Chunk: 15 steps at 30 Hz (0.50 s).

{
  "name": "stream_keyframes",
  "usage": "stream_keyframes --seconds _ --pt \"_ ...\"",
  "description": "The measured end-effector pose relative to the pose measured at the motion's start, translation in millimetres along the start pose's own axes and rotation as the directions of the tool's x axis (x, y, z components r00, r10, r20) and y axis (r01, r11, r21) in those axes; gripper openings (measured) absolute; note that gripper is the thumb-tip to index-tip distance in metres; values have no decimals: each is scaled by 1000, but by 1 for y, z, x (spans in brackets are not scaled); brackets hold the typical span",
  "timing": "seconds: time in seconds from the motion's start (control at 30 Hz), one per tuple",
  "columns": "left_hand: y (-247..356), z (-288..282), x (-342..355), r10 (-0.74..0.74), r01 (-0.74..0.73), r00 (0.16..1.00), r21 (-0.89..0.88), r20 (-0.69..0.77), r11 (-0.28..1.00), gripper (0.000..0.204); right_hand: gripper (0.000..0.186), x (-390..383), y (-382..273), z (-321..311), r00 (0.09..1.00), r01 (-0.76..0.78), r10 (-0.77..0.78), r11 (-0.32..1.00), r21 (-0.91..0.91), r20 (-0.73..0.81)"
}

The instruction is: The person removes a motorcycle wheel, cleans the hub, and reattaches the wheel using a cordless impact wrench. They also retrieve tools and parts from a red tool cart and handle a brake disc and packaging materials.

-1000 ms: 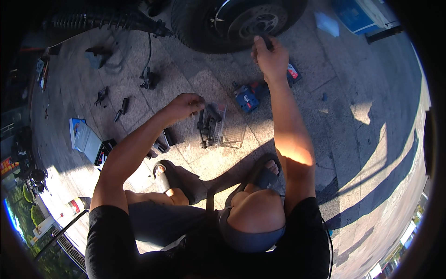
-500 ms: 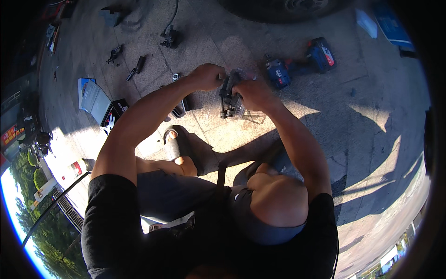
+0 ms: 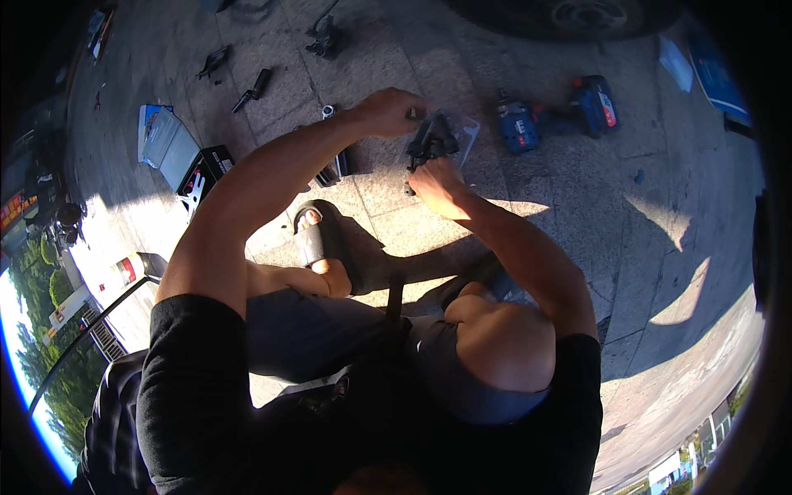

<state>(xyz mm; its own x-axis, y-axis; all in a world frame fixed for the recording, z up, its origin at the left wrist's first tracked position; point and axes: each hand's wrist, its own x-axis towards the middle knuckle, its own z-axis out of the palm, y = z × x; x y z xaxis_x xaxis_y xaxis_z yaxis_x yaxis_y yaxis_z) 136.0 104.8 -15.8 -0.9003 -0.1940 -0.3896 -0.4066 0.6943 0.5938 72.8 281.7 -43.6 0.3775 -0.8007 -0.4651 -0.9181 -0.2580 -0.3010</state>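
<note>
Ahead of me, my right hand (image 3: 440,183) is closed round a dark metal car part (image 3: 432,139), with arms and rod-like pins. It looks like a brake caliper bracket, though its exact kind is unclear. Beside and partly beneath it is clear plastic packaging (image 3: 469,142). My left hand (image 3: 391,113) is curled closed just left of the part, apart from the right hand. Whatever its fingers may hold is too small or shaded to make out.
A blue cordless impact wrench (image 3: 517,125) lies to the right on the paving. A car wheel (image 3: 577,15) stands at the far edge. Leftward are a brake caliper (image 3: 323,37), a dark socket tool (image 3: 252,91), and an opened box (image 3: 206,172). Dark striped cloth (image 3: 117,417) shows at lower left.
My right hand has shifted lower on the dark part, which is turned differently. My left hand has moved slightly up and right. The striped cloth has come into view.
</note>
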Motion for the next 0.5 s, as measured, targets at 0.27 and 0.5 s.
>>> stream_keyframes --seconds 0.27,0.5 --pt "2 2 -15 -24 22 997 38 70 999 21 30 -53 15 -14 805 195 150 846 496 -574" --pt "3 2 -6 -61 64 993 -33 98 997 22 29 -115 67 -68 548 533 689 150 833 -475"
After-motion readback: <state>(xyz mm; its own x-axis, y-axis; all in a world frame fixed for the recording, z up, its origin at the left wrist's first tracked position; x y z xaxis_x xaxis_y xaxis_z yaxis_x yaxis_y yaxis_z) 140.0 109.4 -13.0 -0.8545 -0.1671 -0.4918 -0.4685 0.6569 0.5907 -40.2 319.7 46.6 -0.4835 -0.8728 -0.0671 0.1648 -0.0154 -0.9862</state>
